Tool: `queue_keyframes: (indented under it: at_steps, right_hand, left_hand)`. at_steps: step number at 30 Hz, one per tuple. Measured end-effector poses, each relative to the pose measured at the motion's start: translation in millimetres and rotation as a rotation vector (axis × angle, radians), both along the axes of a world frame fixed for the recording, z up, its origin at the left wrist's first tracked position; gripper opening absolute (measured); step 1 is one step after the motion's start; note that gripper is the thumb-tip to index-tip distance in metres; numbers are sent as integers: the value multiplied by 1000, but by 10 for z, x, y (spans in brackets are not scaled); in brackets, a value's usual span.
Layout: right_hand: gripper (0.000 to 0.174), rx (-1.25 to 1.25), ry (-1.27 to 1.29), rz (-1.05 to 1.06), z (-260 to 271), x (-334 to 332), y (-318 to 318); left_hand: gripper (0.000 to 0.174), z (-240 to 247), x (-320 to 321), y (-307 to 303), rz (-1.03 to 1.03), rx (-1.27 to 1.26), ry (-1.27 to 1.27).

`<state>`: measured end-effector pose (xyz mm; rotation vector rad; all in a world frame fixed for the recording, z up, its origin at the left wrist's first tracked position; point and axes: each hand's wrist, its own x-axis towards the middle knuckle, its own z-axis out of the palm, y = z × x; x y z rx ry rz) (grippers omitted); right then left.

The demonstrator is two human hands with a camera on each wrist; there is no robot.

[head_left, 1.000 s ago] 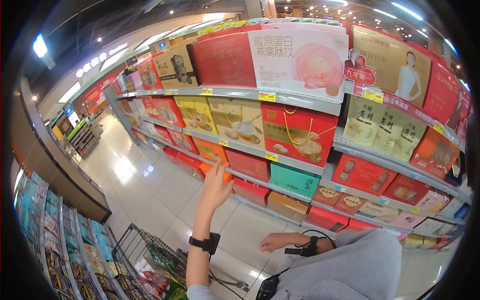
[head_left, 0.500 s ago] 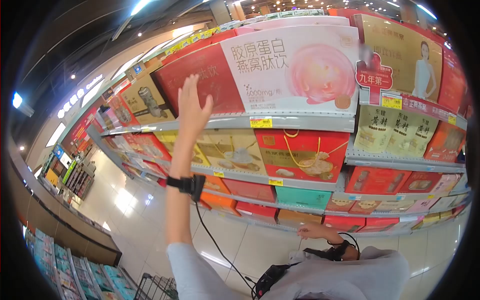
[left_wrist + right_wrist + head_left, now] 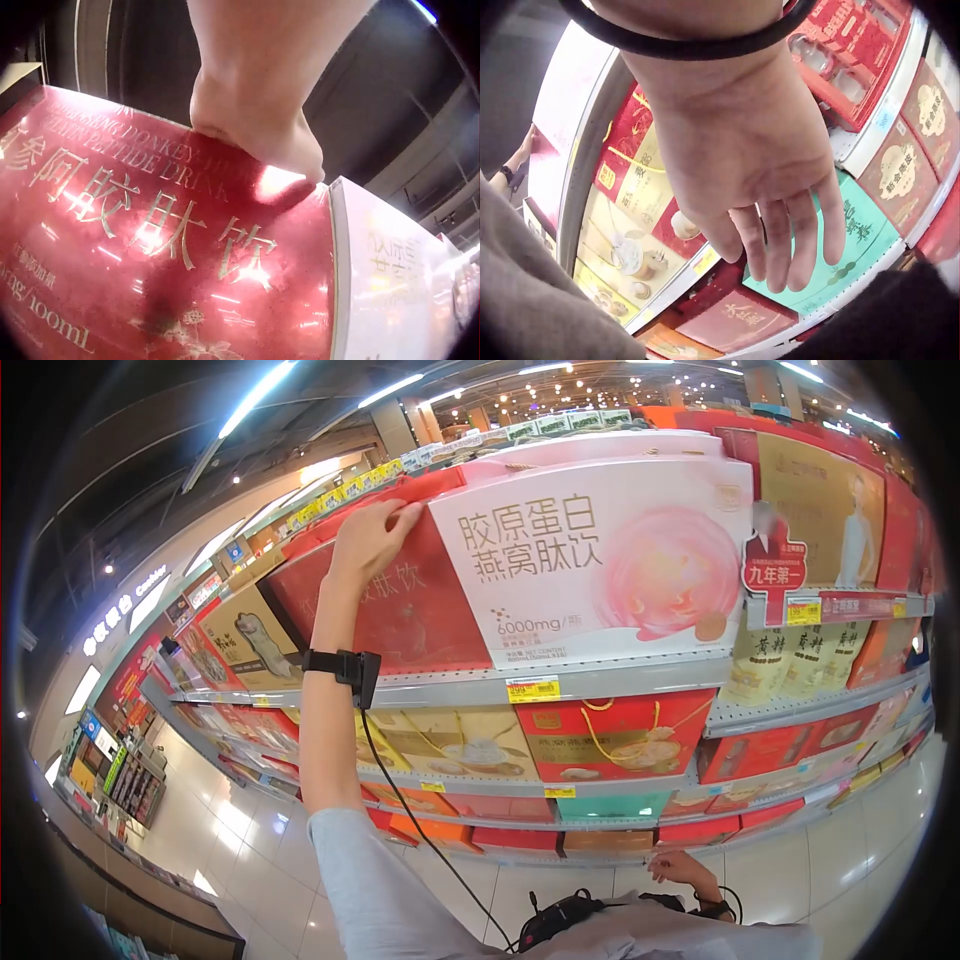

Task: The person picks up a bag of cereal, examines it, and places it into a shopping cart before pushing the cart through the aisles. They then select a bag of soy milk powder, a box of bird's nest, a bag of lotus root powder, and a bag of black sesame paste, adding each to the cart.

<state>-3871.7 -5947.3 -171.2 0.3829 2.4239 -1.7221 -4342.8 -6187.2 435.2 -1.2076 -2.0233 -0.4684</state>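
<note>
At the top shelf, my left hand (image 3: pixel 372 540) reaches over the upper edge of a red gift box (image 3: pixel 345 605) with silvery lettering. In the left wrist view the hand bends over the top edge of the red box, with its fingertips hidden behind the edge. Right beside that box stands a white gift box (image 3: pixel 610 560) with a pink round picture. Down low near my body hangs my right hand (image 3: pixel 682 868), fingers loosely bent and holding nothing. In the right wrist view it overlaps a teal box (image 3: pixel 855 240) on a lower shelf.
A gold-and-black box (image 3: pixel 250 645) stands left of the red one. Below, a shelf holds a red bag with yellow handles (image 3: pixel 620 740) and beige gift boxes (image 3: pixel 465 740). A sign reading 九年第一 (image 3: pixel 773 572) juts out at right. A cable (image 3: pixel 415 810) hangs from my left wrist.
My left hand has risen from beside the lower shelves, passed in front of the red box and come to its top edge. The view has moved nearer the shelves; the cart has left the view.
</note>
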Motion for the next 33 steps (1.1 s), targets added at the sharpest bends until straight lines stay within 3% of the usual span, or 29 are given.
queue_keyframes:
  at_steps: [7,10,14,17,23,25,31,33]
  right_hand:
    - [29,51,-94,113,322,-532,-166]
    - [29,94,-127,56,473,-616,-196]
    - [29,129,-156,53,303,-643,-166]
    - [31,133,-142,164,253,-663,-176]
    - [37,168,-156,113,422,-830,-183]
    - [36,175,-141,122,392,-852,-190]
    - [34,168,-163,194,240,-877,-327]
    - [33,160,-159,255,193,-855,-419]
  left_hand:
    - [53,119,-248,33,-90,-24,-5]
    - [51,164,-321,27,-55,-21,-30]
    - [51,164,-220,21,-85,30,-118]
    - [52,112,-174,11,-45,-1,-193]
    - [58,57,-93,69,38,22,-48]
    - [63,50,-71,52,-13,-12,140]
    - [73,84,-42,-3,-285,-86,-106]
    - [75,84,-101,74,-331,-94,17]
